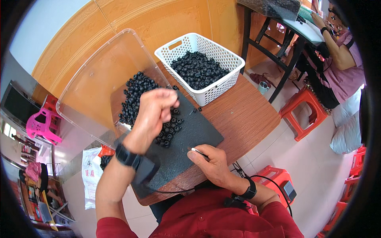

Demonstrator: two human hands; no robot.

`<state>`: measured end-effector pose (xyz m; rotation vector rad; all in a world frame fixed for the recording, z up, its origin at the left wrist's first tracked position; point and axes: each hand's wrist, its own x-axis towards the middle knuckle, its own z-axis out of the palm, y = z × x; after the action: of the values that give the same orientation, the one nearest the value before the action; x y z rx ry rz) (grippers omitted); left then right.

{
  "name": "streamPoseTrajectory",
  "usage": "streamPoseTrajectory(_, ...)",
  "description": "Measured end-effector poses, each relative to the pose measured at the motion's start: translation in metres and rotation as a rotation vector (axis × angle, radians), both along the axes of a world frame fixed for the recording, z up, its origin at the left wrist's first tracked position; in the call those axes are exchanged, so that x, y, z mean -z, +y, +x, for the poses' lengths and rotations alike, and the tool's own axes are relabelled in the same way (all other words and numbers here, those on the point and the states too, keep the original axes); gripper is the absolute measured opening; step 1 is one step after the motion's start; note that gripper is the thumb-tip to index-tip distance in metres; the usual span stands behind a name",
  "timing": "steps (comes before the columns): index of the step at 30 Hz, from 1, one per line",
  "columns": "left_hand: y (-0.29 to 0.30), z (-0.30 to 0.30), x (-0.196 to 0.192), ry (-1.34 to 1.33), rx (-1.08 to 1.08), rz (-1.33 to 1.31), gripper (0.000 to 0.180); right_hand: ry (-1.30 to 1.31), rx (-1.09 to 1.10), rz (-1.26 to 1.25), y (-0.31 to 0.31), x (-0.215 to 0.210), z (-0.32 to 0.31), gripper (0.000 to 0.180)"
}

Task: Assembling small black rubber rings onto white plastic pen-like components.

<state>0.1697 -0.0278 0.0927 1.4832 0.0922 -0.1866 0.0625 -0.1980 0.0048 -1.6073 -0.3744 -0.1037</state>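
- Fingers of the left hand (155, 108) are curled together into a loose fist, raised just above the heap of small black parts (137, 97); whether a part is pinched inside the fist cannot be told, since the knuckles hide the tips.
- Right hand (210, 160) rests on the dark mat (194, 131), thumb and forefinger closed on a thin white-tipped tool (197, 151) that lies nearly flat and points toward the left hand.
- Directly under and just beyond the left fingers: the black parts, round and button-like with a centre hole, probably moulded rubber or plastic. Judged light, firm, not fragile; smooth and small, so liable to roll or slip. Best taken one at a time, by the rim, between thumb and fingertip.
- Mat under both hands: matte, slightly grainy, looks like foam or rubber sheet; should keep loose parts from rolling far.
- Beyond the heap, away from the fingers: white plastic basket (206, 65), lattice walls, stiff, part-filled with the same parts.
- Left of the left hand: clear plastic lid (99, 79), thin, glossy, propped on edge.
- Below everything: brown wood-grain table (246, 115).
- Far to the right of the right hand: orange plastic stools (303, 111) on pale floor tiles, and another person's arm (337, 49) at a separate table.
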Motion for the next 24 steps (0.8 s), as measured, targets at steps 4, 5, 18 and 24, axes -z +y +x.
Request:
streamPoseTrajectory(4,-0.028,0.065,-0.016,-0.085,0.078,0.154,0.019,-0.012,0.014,0.012,-0.006,0.001,0.000,0.016)
streamPoseTrajectory(5,-0.032,0.071,-0.020,-0.103,0.104,0.199,0.023,-0.011,0.010,0.013,-0.006,0.000,-0.001,0.016)
streamPoseTrajectory(18,0.087,-0.038,0.023,-0.139,-0.123,0.593,0.017,-0.093,-0.023,-0.038,0.003,0.003,0.000,0.013)
streamPoseTrajectory(24,0.121,-0.088,0.088,-0.299,-0.270,0.766,0.023,-0.152,-0.070,-0.122,0.016,0.005,-0.003,0.012)
